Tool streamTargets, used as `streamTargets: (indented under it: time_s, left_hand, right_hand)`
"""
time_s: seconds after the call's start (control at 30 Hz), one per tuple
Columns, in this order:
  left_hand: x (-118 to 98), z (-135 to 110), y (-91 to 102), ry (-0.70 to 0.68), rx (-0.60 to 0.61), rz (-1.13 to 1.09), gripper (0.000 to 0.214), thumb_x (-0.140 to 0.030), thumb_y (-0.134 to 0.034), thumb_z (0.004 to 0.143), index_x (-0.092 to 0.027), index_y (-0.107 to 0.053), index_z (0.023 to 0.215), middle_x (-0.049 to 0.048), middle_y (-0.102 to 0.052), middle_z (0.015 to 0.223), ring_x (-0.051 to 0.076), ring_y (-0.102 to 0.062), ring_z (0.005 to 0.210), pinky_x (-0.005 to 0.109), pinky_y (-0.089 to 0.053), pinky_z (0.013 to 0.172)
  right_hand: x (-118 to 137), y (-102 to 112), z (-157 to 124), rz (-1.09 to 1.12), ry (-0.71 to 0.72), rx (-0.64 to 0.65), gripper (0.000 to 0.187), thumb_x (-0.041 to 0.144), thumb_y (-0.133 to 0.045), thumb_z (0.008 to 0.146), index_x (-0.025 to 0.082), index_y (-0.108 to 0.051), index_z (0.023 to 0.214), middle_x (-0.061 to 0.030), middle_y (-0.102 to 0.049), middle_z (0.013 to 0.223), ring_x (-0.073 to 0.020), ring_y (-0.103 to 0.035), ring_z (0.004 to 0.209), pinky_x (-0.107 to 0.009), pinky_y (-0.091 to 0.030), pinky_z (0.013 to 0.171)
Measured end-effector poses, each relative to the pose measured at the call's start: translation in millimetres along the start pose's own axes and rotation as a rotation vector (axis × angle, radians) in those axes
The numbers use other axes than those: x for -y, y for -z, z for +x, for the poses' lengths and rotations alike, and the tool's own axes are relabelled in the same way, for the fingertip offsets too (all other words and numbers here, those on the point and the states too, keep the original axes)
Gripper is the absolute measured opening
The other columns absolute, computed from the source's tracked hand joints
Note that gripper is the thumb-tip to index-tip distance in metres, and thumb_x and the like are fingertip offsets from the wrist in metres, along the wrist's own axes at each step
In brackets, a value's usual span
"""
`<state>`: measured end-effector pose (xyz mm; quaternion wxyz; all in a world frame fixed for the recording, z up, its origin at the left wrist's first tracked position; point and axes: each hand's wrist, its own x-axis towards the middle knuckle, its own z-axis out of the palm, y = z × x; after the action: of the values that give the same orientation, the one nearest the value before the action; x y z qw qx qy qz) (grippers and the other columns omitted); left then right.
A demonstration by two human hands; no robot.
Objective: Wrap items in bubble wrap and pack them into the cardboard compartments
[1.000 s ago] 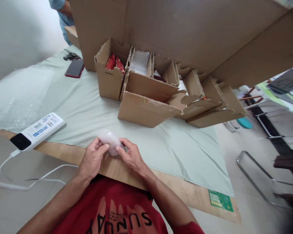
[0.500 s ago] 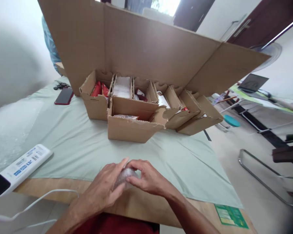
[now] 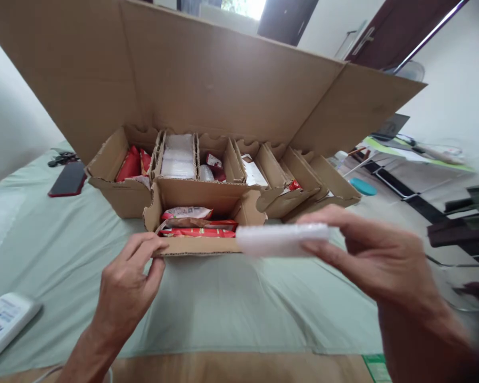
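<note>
My left hand [image 3: 133,276] pinches the near wall of the front cardboard box [image 3: 199,246] at its left corner. Several red snack-like packets [image 3: 203,233] and a whitish one lie inside that box. Between thumb and fingers, my right hand [image 3: 367,255] holds a flat, whitish bubble-wrapped packet [image 3: 281,240], blurred by motion. The packet is level, in front of the box's right end. What is inside the wrap cannot be made out.
Behind stands a row of cardboard boxes, one with red packets [image 3: 131,164], another with bubble-wrapped packs [image 3: 178,157]. A tall cardboard panel [image 3: 223,85] rises behind them. A phone [image 3: 67,179] lies left, a white power strip [image 3: 10,322] at the near left, on green cloth [image 3: 223,308].
My hands have parted and moved forward from the table's near edge. The right carries the bubble-wrapped packet up and right; the left has taken hold of the front box's wall. The view has shifted.
</note>
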<state>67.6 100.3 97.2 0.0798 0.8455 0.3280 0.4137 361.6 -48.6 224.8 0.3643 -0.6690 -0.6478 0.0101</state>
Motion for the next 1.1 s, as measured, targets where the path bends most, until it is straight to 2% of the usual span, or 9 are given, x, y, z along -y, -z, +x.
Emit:
streamTargets:
  time_s: [0.07, 0.13, 0.37, 0.6, 0.7, 0.83, 0.93, 1.0, 1.1]
  left_hand:
    - [0.5, -5.4, 0.4, -0.007, 0.002, -0.004, 0.021, -0.012, -0.052, 0.093, -0.024, -0.064, 0.105, 0.0029, -0.07, 0.107, 0.018, -0.07, 0.096, 0.03, -0.053, 0.088]
    - [0.6, -6.7, 0.7, -0.002, -0.003, -0.005, 0.02, -0.012, -0.054, 0.093, -0.025, -0.065, 0.105, 0.003, -0.069, 0.107, 0.018, -0.07, 0.096, 0.03, -0.053, 0.088]
    - [2.3, -4.3, -1.7, 0.043, -0.004, -0.05, 0.024, -0.012, -0.053, 0.091, -0.027, -0.067, 0.104, 0.002, -0.069, 0.106, 0.019, -0.07, 0.093, 0.033, -0.056, 0.085]
    - [1.3, -1.4, -2.6, 0.035, -0.025, -0.057, 0.024, -0.011, -0.052, 0.092, -0.026, -0.067, 0.103, 0.0019, -0.069, 0.104, 0.018, -0.07, 0.093, 0.032, -0.057, 0.085]
    - [-2.5, -5.1, -3.8, 0.126, -0.071, -0.085, 0.03, -0.015, -0.057, 0.093, -0.026, -0.066, 0.118, 0.0042, -0.067, 0.112, 0.019, -0.068, 0.094, 0.036, -0.057, 0.087]
    - [-2.0, -17.7, -13.8, 0.43, -0.286, -0.24, 0.065, -0.028, -0.067, 0.09, -0.028, -0.044, 0.151, 0.0118, -0.056, 0.14, 0.021, -0.067, 0.099, 0.041, -0.057, 0.089]
    - [9.4, -22.3, -28.9, 0.638, -0.327, -0.441, 0.06, -0.038, -0.062, 0.094, -0.029, -0.044, 0.15, 0.0112, -0.055, 0.146, 0.023, -0.065, 0.118, 0.04, -0.055, 0.098]
    - [19.9, -18.6, -40.0, 0.714, -0.287, -0.547, 0.051, -0.044, -0.053, 0.098, -0.029, -0.049, 0.147, 0.01, -0.057, 0.148, 0.024, -0.061, 0.129, 0.038, -0.054, 0.102]
    - [30.3, -3.4, -54.8, 0.747, -0.214, -0.684, 0.051, -0.05, -0.038, 0.1, -0.027, -0.057, 0.141, 0.0074, -0.062, 0.145, 0.024, -0.058, 0.134, 0.037, -0.054, 0.104]
  right_hand:
    - [-3.0, -10.2, 18.5, -0.179, 0.026, -0.106, 0.018, 0.04, -0.071, 0.092, 0.028, -0.074, 0.105, -0.0038, -0.076, 0.091, -0.0197, -0.069, 0.076, -0.033, -0.054, 0.069]
    - [-6.4, -30.2, 42.0, -0.356, 0.071, -0.074, 0.02, 0.034, -0.069, 0.092, 0.023, -0.073, 0.109, -0.0057, -0.076, 0.093, -0.0216, -0.069, 0.081, -0.035, -0.053, 0.074]
    - [-18.1, -113.1, 106.6, -0.838, 0.123, 0.49, 0.014, 0.017, -0.063, 0.089, 0.014, -0.074, 0.098, -0.0134, -0.077, 0.088, -0.0292, -0.071, 0.09, -0.034, -0.047, 0.071]
    - [-23.4, -137.0, 108.7, -0.805, 0.192, 0.759, 0.019, 0.008, -0.06, 0.093, 0.014, -0.074, 0.103, -0.0131, -0.079, 0.087, -0.0275, -0.074, 0.084, -0.032, -0.043, 0.065]
    - [-19.9, -117.2, 101.3, -0.796, 0.222, 0.676, 0.017, 0.01, -0.063, 0.091, 0.014, -0.073, 0.104, -0.0135, -0.08, 0.095, -0.028, -0.074, 0.09, -0.034, -0.046, 0.073]
    - [-22.2, -64.2, 60.5, -0.67, 0.155, 0.213, 0.02, 0.024, -0.062, 0.095, 0.018, -0.072, 0.111, -0.0116, -0.079, 0.107, -0.0293, -0.073, 0.099, -0.042, -0.05, 0.089]
    - [-41.5, -38.3, 10.5, -0.436, 0.002, -0.022, 0.02, 0.032, -0.059, 0.097, 0.022, -0.073, 0.108, -0.0073, -0.08, 0.101, -0.0253, -0.074, 0.089, -0.04, -0.055, 0.082]
    - [-59.9, -39.4, -19.9, -0.297, -0.087, -0.036, 0.022, 0.035, -0.062, 0.095, 0.022, -0.073, 0.109, -0.0079, -0.08, 0.103, -0.0249, -0.074, 0.089, -0.038, -0.057, 0.077]
    - [-84.6, -64.6, -44.8, -0.137, -0.158, 0.016, 0.04, 0.035, -0.063, 0.094, 0.02, -0.065, 0.131, -0.0132, -0.073, 0.128, -0.028, -0.07, 0.114, -0.044, -0.057, 0.092]
